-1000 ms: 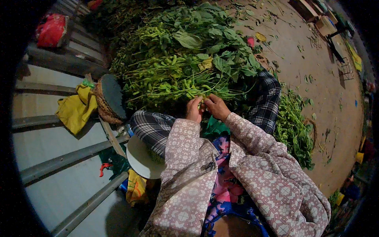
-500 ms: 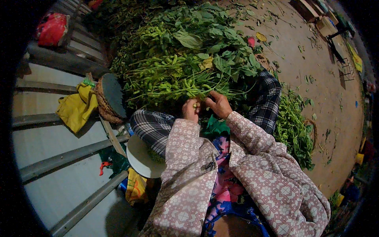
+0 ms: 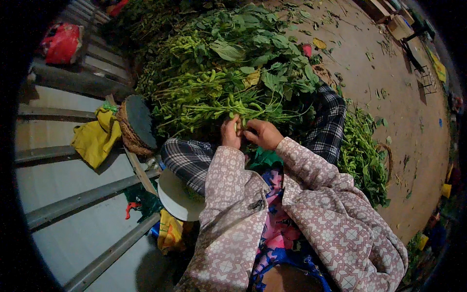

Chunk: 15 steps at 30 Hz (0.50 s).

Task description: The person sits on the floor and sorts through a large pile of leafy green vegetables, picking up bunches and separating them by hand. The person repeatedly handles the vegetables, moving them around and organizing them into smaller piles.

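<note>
A heap of leafy green bean plants lies in front of me, its stalks thick with plump green pods. At its near edge my left hand is closed, with pods showing at its curled fingers. Close beside it on the right, my right hand pinches at the green pods and stems between the hands. Its fingertips are partly hidden, so the exact piece in them is hard to make out. Both hands are above my lap, between my knees in checked trousers.
At my left stand a white basin and a round woven-sided seat, with a yellow cloth beside it. More podded plants lie by my right knee. A ribbed metal wall runs along the left; scattered leaves dot the floor.
My right hand has shifted slightly left and down, closing in on the left hand. The left hand has risen a little among the pods. The view has tilted slightly.
</note>
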{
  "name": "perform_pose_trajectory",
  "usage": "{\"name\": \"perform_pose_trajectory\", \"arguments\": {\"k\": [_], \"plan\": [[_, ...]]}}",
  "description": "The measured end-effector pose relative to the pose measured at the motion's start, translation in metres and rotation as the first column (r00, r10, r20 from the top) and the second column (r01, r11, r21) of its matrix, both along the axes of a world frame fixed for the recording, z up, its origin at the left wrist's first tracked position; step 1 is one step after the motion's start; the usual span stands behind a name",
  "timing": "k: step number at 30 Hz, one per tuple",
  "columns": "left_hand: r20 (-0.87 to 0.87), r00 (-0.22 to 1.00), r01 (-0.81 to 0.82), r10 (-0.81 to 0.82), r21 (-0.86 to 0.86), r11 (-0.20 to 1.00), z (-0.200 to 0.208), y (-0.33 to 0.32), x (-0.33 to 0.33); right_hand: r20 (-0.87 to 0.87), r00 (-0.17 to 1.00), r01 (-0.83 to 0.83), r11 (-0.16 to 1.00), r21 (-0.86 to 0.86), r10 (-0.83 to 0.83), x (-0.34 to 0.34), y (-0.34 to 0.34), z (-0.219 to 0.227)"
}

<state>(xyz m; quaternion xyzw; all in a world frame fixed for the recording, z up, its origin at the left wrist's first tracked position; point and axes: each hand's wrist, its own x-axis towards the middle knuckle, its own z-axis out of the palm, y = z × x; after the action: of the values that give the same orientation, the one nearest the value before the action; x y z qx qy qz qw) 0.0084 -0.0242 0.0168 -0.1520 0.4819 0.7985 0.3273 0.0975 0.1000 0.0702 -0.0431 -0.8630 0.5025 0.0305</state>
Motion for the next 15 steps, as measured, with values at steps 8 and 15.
{"name": "perform_pose_trajectory", "arguments": {"k": [8, 15], "plan": [[-0.066, 0.998, -0.017, 0.016, -0.021, 1.000, 0.010, 0.011, -0.003, -0.118, 0.979, 0.185, 0.970, 0.155, -0.168, -0.054, 0.043, -0.011], [-0.651, 0.559, 0.063, -0.514, -0.585, 0.809, -0.015, -0.005, -0.046, 0.047, 0.998, -0.024, 0.936, -0.351, 0.043, -0.092, 0.048, 0.013]]}}
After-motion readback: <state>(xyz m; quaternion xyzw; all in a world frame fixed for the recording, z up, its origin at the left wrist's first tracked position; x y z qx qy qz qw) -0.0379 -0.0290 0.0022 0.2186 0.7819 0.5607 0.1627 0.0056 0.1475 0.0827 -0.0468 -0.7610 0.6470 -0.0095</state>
